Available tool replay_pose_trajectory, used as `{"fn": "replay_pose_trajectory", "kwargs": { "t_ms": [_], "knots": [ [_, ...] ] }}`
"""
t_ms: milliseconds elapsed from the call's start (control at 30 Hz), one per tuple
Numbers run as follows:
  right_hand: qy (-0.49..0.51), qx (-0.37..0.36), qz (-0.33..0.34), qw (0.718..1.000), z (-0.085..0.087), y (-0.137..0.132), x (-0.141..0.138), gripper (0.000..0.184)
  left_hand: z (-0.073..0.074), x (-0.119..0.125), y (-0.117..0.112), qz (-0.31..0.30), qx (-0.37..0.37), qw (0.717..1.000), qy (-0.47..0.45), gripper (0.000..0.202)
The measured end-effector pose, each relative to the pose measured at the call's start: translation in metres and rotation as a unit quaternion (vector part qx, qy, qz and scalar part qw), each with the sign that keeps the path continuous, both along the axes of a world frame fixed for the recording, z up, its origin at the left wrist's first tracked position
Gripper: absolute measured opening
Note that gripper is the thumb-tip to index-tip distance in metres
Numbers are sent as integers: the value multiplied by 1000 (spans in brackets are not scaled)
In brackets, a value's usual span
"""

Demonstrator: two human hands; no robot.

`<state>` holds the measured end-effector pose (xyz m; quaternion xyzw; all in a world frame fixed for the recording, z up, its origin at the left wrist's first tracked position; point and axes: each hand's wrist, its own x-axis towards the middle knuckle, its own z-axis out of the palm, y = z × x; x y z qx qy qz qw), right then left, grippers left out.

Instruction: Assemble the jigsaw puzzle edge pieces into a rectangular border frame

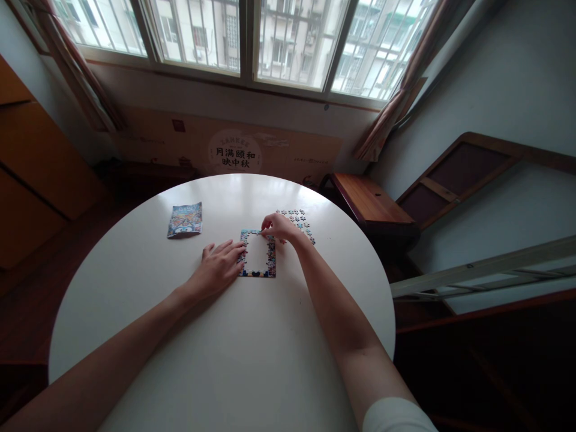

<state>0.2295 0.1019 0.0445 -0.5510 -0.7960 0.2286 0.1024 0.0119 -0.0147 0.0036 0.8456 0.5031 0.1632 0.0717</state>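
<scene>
A jigsaw puzzle (272, 261) lies on the white table, its border joined into a rectangle around a bare white middle. My left hand (220, 262) rests flat with fingers apart, fingertips on the puzzle's left border. My right hand (279, 228) is closed in a pinch at the top border near its right corner, on what looks like a small puzzle piece, mostly hidden by the fingers. Beyond and beside that hand, loose puzzle pieces (300, 219) are laid in rows, partly covered by the hand and wrist.
A colourful printed packet (185, 220) lies at the back left of the round white table (234, 366). Past the table's right edge stands a wooden bench (364, 198). A printed cardboard panel (279, 144) leans below the barred windows (198, 36).
</scene>
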Motion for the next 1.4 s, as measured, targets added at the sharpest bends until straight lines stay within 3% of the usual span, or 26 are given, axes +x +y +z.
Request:
{"fn": "replay_pose_trajectory", "kwargs": {
  "t_ms": [267, 667, 933, 1233, 1400],
  "knots": [
    [-16, -2, 2, 1000, 7, -4, 0, 14, -2, -1, 1, -1, 3, 1000, 1, 38],
    [5, -21, 6, 1000, -2, 3, 4, 13, 0, 1, -1, 1, -2, 1000, 3, 38],
    [6, 15, -5, 1000, 2, 4, 10, 13, -1, -1, 1, -2, -4, 1000, 0, 39],
    [9, -17, 11, 1000, -8, 7, 7, 16, -2, -1, 1, -2, 0, 1000, 0, 39],
    [12, -15, 11, 1000, -4, 4, 6, 14, -3, -1, 1, -2, 3, 1000, 0, 39]
  ]
}}
